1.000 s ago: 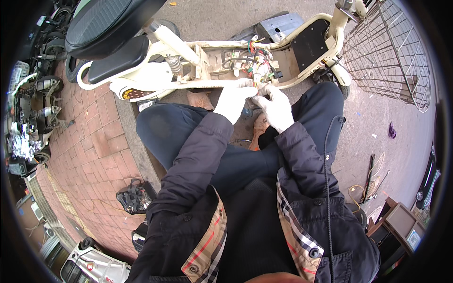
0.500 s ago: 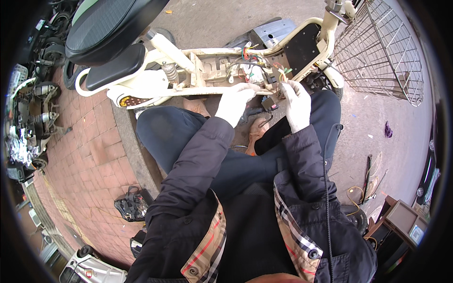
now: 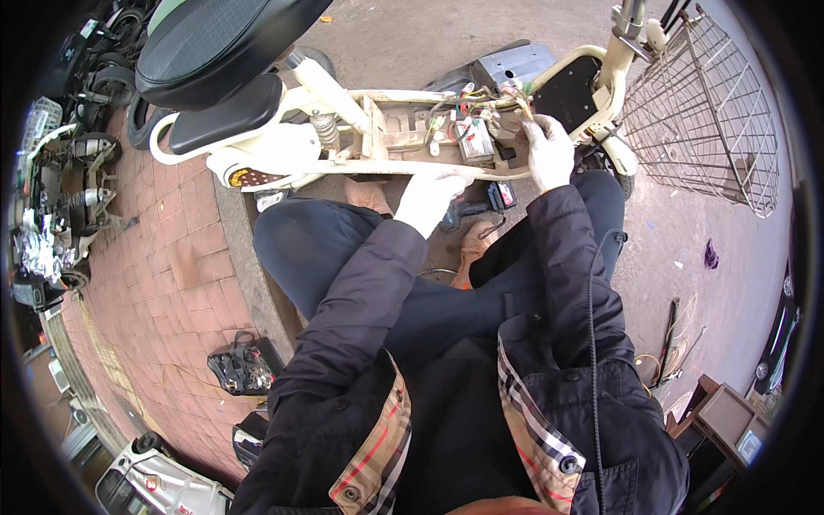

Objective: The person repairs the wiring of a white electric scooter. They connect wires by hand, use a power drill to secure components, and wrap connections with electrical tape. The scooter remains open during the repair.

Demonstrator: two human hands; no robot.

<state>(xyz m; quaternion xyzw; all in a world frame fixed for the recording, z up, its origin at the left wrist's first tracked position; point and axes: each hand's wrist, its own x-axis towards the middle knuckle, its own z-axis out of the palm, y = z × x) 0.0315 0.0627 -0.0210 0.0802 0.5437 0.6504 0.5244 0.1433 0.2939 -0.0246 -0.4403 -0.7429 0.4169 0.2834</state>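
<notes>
A cream electric scooter frame [image 3: 367, 142] stands across in front of me, its floor bay open. My right hand [image 3: 550, 153], in a white glove, reaches over the near rail. Its fingers are closed on a bundle of thin coloured wires [image 3: 523, 105]. Beneath these wires, a silver box [image 3: 475, 142] with a label sits in the bay, next to loose wires and white connectors. My left hand [image 3: 432, 201], also white-gloved, lies at the near rail [image 3: 403, 169] with its fingers stretched out along it; the fingertips are partly hidden.
A black seat [image 3: 227, 47] rises at the far left and a wire basket [image 3: 708, 112] at the right. Between my feet lie a dark power tool [image 3: 466, 209] and its battery [image 3: 501, 196]. A black tool bag [image 3: 242, 367] rests on the brick paving at the left.
My right hand has moved away from me, farther over the bay, with the wires. My left hand has come slightly nearer to me. The silver box shows more plainly, and the view has shifted slightly.
</notes>
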